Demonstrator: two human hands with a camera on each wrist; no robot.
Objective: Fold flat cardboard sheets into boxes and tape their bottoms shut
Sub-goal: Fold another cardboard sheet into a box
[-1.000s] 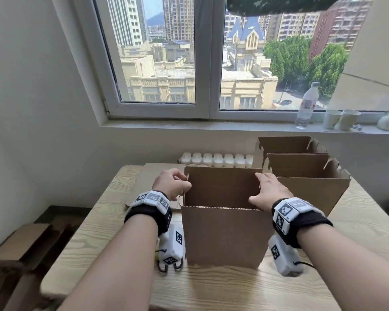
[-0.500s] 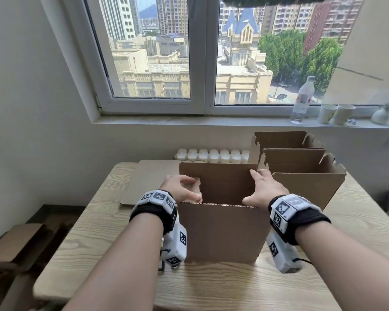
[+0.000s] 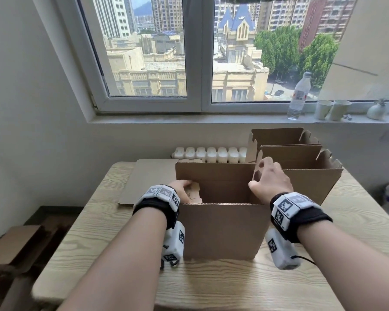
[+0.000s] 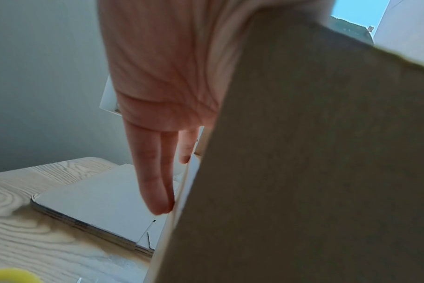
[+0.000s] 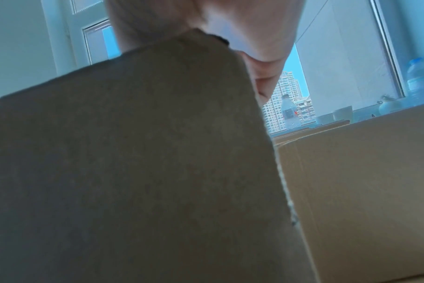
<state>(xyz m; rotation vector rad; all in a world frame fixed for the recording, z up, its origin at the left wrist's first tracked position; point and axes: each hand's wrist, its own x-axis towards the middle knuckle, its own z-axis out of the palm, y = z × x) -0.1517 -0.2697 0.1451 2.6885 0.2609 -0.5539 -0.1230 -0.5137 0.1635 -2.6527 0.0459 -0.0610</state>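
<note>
Wooden table (image 3: 211, 288) (pale grain), cardboard box (image 3: 222, 230) upright; window (image 3: 192, 52) beyond

Matt corrugated cardboard box (image 3: 222, 230) on a grained, pale wooden table (image 3: 323, 277).

Bare forearms, no sleeves. Each wrist wears a black strap (image 3: 157, 204) topped with white blocks printed in black square markers. A white camera pod (image 3: 281, 251) hangs beneath each wrist; thin black cable trails from the right one.
</note>
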